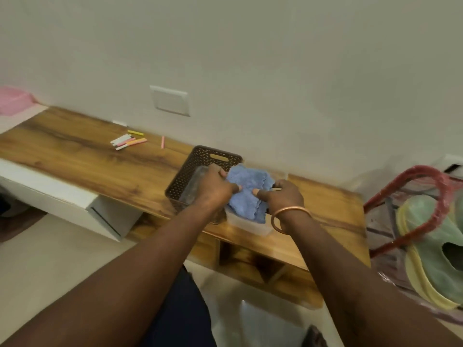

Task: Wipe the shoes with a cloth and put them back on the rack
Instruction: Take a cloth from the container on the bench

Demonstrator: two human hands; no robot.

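A folded blue cloth (246,189) lies over a clear plastic tub (250,225) on the wooden rack top (82,151). My left hand (215,186) grips the cloth's left side, thumb on top. My right hand (280,194), with a copper bangle on its wrist, pinches the cloth's right side. No shoes show on the rack top. Open wooden compartments (253,264) sit below the top board; what is in them I cannot make out.
A brown perforated basket (198,166) stands just left of the cloth. Several coloured chalk sticks (129,141) lie further left. A red-handled clear bag holding green and yellow items (431,246) sits at the right. A white cabinet (62,196) adjoins at the left.
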